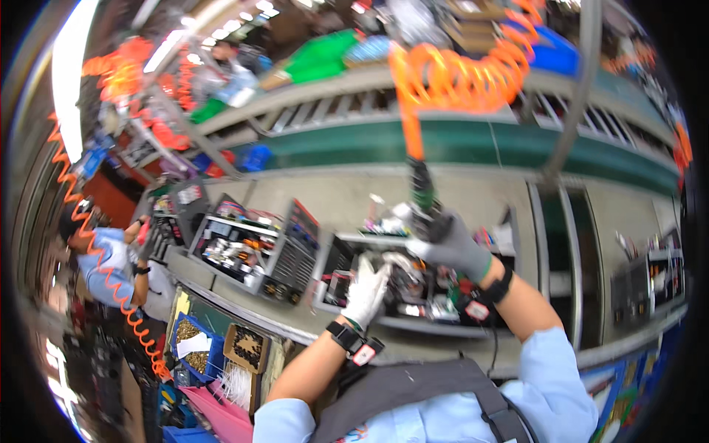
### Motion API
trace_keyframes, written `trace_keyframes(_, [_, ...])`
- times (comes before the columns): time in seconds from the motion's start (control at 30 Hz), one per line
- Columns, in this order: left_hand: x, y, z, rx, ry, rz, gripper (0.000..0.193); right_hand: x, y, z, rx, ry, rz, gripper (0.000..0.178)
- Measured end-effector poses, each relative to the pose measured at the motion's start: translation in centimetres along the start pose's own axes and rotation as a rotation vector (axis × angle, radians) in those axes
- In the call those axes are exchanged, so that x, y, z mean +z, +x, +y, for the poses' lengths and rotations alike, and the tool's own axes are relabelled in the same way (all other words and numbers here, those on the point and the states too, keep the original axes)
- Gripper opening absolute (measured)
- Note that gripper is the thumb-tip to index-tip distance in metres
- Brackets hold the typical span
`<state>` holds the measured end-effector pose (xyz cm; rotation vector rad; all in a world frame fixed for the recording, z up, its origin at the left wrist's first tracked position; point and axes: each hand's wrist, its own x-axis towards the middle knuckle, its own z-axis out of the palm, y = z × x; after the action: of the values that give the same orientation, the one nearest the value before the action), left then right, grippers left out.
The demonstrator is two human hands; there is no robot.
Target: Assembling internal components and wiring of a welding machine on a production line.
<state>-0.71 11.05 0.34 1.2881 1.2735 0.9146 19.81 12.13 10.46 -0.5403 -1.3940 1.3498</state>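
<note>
An open dark metal equipment case (436,325) lies in front of me, with wires, boards and metal parts inside. Wrapped round the grip of a pneumatic screwdriver (422,190), my gloved right hand (450,247) is closed above the case's back edge. The tool stands upright with an orange coiled hose (458,77) rising from its top. Its lower tip is hidden by the hand and blurred. My left hand (365,292), in a white glove, rests over the left part of the case with its fingers stretched out among the wires.
Another open case (236,255) full of parts stands to the left, and one more (650,277) at the right. A blue bin (196,347) and a cardboard box (246,347) of small fasteners sit at lower left. Farther left, a co-worker (111,266) works at the line.
</note>
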Motion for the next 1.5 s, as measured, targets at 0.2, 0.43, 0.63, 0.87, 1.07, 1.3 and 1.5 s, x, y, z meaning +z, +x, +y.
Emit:
trace_keyframes(0.2, [-8.5,-2.3,1.4,-0.083,-0.947,-0.294,0.036,3.8,-3.2,-5.9,-0.162,0.008,0.333,0.040])
trace_keyframes(0.43, [-5.8,-6.5,0.9,-0.118,-0.689,-0.567,0.040,10.5,-4.6,-6.9,-0.533,0.157,0.462,0.052])
trace_keyframes(0.63, [-5.7,-7.1,0.3,-0.130,-0.770,-0.514,0.031,11.2,-4.8,-6.9,-0.553,0.107,0.487,0.053])
trace_keyframes(0.87, [-3.9,-6.3,0.6,-0.106,-0.705,-0.551,0.034,10.9,-5.1,-7.4,-0.604,0.084,0.594,0.051])
trace_keyframes(1.07, [-1.4,-6.2,-0.1,-0.237,-0.905,-0.770,0.029,10.0,-6.0,-8.1,-0.571,0.093,0.616,0.053])
trace_keyframes(1.3, [-2.9,-7.9,0.7,-0.120,-0.795,-0.680,0.034,10.5,-5.4,-7.8,-0.557,0.150,0.527,0.051])
trace_keyframes(1.5, [-5.8,-8.2,-1.5,-0.170,-0.894,-0.675,0.026,12.8,-3.7,-6.5,-0.502,0.158,0.518,0.050])
